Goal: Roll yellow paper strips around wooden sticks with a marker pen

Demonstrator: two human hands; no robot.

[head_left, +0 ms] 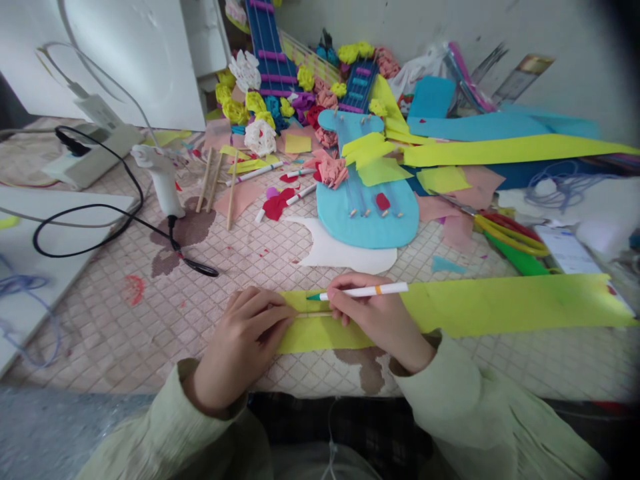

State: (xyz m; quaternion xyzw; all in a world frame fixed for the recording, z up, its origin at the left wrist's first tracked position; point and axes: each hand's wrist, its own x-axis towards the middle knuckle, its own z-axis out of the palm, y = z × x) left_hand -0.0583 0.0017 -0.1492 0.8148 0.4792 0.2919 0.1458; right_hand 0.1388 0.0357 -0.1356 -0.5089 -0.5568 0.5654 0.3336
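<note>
A long yellow-green felt strip (pixel 490 305) lies across the table's near edge. My left hand (pixel 245 343) rests on its left end, fingers curled and pressed on a thin wooden stick (pixel 314 315) that lies along the strip. My right hand (pixel 377 319) grips a white pen (pixel 367 291) with an orange band; its green tip points left at the strip beside the stick.
A blue felt guitar shape (pixel 367 207) and a white cutout (pixel 345 252) lie just beyond. A white glue gun (pixel 161 177) with black cable stands at left. Scissors with red and yellow handles (pixel 505 233), felt sheets and paper flowers (pixel 250 107) crowd the back.
</note>
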